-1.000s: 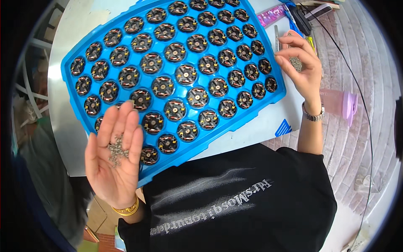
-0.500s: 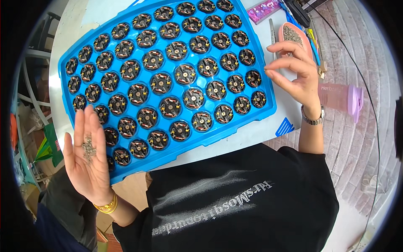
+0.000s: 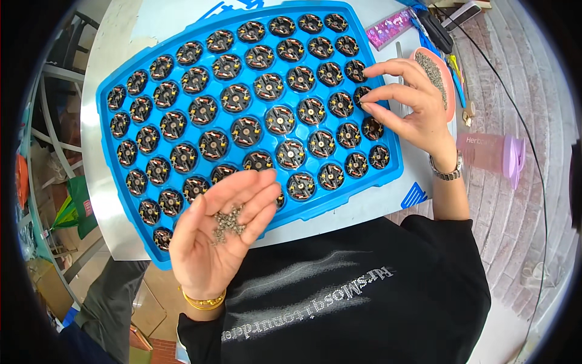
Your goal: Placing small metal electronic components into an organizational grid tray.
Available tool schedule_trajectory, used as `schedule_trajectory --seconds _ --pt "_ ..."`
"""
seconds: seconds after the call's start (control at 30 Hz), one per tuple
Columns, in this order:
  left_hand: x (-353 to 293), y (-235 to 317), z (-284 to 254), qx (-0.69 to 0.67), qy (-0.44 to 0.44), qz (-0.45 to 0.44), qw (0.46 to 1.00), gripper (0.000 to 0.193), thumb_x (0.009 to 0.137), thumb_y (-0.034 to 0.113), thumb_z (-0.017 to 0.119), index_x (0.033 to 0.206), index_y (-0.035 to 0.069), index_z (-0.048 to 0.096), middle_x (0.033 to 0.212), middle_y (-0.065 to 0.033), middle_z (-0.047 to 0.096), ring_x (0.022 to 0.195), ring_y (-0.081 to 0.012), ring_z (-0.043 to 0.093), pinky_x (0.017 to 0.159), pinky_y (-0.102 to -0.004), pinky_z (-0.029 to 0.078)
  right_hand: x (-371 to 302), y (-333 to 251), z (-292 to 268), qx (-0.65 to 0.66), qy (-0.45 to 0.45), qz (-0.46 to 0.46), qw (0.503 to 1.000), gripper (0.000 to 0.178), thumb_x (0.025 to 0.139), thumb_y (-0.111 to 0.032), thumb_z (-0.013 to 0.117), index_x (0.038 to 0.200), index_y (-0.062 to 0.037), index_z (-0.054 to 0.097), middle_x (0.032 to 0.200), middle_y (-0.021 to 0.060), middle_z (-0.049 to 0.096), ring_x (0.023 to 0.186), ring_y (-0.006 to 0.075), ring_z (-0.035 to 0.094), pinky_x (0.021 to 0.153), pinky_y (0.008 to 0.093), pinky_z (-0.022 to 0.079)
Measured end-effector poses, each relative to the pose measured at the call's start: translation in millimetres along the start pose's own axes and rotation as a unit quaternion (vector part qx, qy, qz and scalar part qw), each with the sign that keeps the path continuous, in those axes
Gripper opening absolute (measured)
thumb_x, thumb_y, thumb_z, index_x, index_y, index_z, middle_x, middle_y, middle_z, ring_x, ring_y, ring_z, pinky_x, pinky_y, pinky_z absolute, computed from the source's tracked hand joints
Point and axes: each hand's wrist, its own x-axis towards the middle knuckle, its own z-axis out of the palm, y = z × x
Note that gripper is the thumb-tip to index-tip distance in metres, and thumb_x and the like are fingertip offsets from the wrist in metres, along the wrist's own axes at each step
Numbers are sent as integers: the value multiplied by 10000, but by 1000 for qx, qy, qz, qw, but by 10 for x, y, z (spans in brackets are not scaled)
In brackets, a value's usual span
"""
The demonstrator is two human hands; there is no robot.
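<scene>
One table strip (image 3: 379, 199) beyond tray rim (image 3: 370, 182), left hand (image 3: 211, 255) cupping bits (image 3: 229, 223), right hand (image 3: 417, 109) near-pinching, contents unclear

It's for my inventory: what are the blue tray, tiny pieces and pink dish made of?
The blue tray looks like glossy plastic: bright highlights. The tiny pieces in the left hand seem metal, from their dull grey look, though too small to be sure. The pink dish is probably smooth plastic, from its even colour.
</scene>
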Motion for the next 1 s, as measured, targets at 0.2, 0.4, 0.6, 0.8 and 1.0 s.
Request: schedule_trajectory --seconds 0.2,0.4,0.6,0.8,1.0 --pt "6 -7 -21 -45 -9 -14 999 599 1070 321 258 1438 -141 361 1492 -337 377 1409 -445 375 1185 -497 320 161 30 30 -29 16 -7 999 155 737 -63 809 877 -100 753 1159 67 681 1029 231 613 879 347 463" --pt "11 43 18 -87 -11 8 996 568 1061 286 276 1425 -137 381 1476 -338 399 1397 -435 399 1179 -499 332 358 106 74 -46 21 -6 999 137 756 -78 804 880 -107 753 1171 44 683 1039 218 620 875 336 480" --pt "39 56 -14 -63 2 22 998 555 1058 287 300 1407 -130 406 1470 -332 411 1383 -421 425 1175 -493 340 543 148 129 -51 23 8 998 100 797 -101 786 892 -106 755 1186 37 684 1067 211 625 898 330 490" --pt "5 59 -12 14 11 11 1000 551 1057 316 330 1391 -109 436 1443 -312 455 1363 -401 459 1160 -485 363 737 211 214 -32 22 -18 999 94 801 -98 781 892 -102 754 1178 33 688 1056 204 633 870 320 504" --pt "3 83 -38 25 11 15 1000 537 1060 293 318 1402 -107 426 1440 -310 461 1351 -405 468 1155 -500 372 910 286 276 -41 30 -19 999 90 820 -109 770 907 -96 752 1170 45 689 1054 201 635 865 316 506"
